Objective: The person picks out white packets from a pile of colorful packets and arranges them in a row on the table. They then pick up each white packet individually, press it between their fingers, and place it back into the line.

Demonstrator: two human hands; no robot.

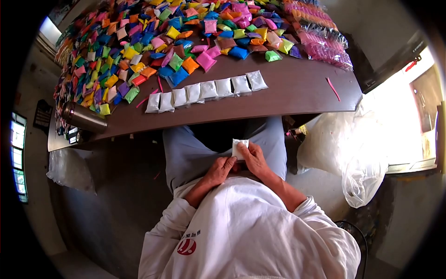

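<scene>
My right hand (253, 158) holds a small white packet (239, 147) above my lap, its thumb pressed on the packet's face. Close by on the left, my left hand (220, 171) has its fingers drawn together near the packet's lower edge; what they grip, if anything, is hidden. On the brown table (297, 93) in front of me lies a slanting row of several white packets (194, 93), side by side near the front edge. Behind them spreads a large heap of small coloured packets (176, 62).
A metal flask (84, 117) lies at the table's left front corner. Pink clear-wrapped packs (327, 51) are stacked at the back right. Pink strips (333, 89) lie on the table. Plastic bags (325, 144) hang or stand at the right, another bag (69, 169) at the left.
</scene>
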